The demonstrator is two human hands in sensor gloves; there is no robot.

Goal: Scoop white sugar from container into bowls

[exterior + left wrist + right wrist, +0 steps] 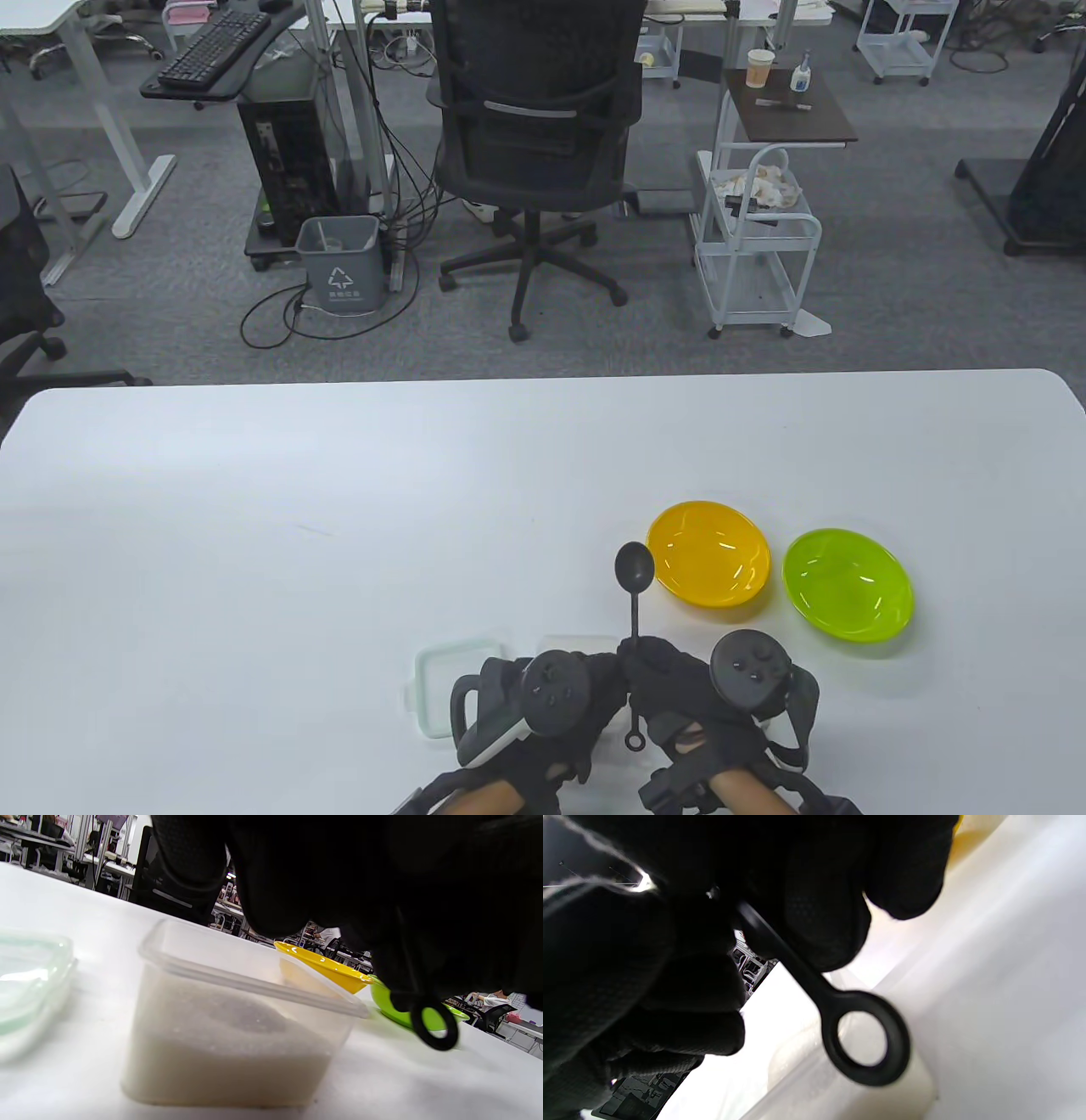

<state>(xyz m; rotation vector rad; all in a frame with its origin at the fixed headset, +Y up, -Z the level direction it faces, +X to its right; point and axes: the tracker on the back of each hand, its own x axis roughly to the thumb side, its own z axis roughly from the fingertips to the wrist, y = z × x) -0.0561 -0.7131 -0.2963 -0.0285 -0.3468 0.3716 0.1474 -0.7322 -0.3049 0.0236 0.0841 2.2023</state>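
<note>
Hands sat low and close together at the near edge of the surface (254, 526). The right hand (679, 688) had its gloved fingers (823, 908) curled around the thin handle of a black spoon (634, 586), gripping it about halfway along! The spoon's round bowl pointed away from the person, past the fingertips, and its ring end stuck out back toward the wrist; in the right wrist view that ring hung just under the curled fingers. Whether the spoon carried any sugar could not be told.

The left hand (543, 705) lay right beside the right one, over the clear container (237, 1018), with its tracker up. How far its fingers were open, and whether they touched the container, could not be told from any view.

Beneath the left hand, the container stood open on the surface, roughly half full of white sugar (220, 1056). Just to the left of the left hand lay the container's clear lid (441, 688), flat on the surface and green-tinted at the rim.

Beyond the right hand, near the spoon's bowl, sat the orange bowl (708, 564). To its right, close but apart, sat the green bowl (847, 586). Both bowls looked bare inside.
</note>
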